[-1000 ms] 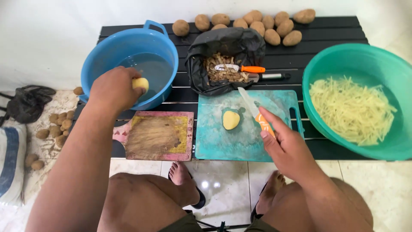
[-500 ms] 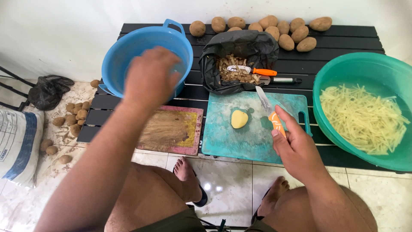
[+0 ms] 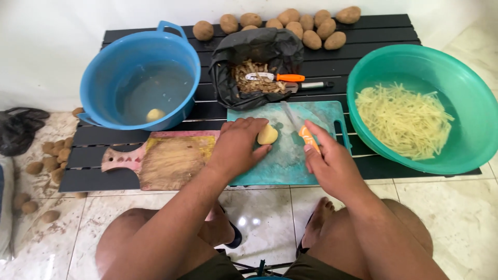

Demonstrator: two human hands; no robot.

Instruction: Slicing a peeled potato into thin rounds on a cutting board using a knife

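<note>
Green tub (image 3: pixel 469 111) on my right, full of potato strips (image 3: pixel 402 119) in water. Blue tub (image 3: pixel 106 78) far left, water inside, one peeled potato (image 3: pixel 154 114) sunk in it. Both sit on a black slatted bench (image 3: pixel 373 31). Teal board (image 3: pixel 290 161) at centre, worn wooden board (image 3: pixel 174 161) beside it on the left. Black bag (image 3: pixel 259 46) behind the teal board holds peels, a peeler (image 3: pixel 275 77) lying on top. Raw potatoes (image 3: pixel 306 23) lined along the back edge.

My left hand (image 3: pixel 238 148) is curled over the half potato (image 3: pixel 267 135) on the teal board, fingers pressing it from the left side. My right hand (image 3: pixel 332 163) is closed round the knife (image 3: pixel 301 129) by its orange handle, blade pointing away, just right of the potato.

Risks, my read: the left fingertips sit close to the blade line, so a nick is likely if they aren't tucked. The potato looks wet and the board is damp, so it could skid under the cut. The teal board's near edge overhangs the bench a little and may tip under pressure. My bare feet are below, bad if the knife drops.

The bench is low, against a white wall (image 3: pixel 62 31). The floor is glossy pale tile (image 3: pixel 456 223), with loose small potatoes (image 3: pixel 52 155) and another dark bag (image 3: pixel 15 129) at left.
</note>
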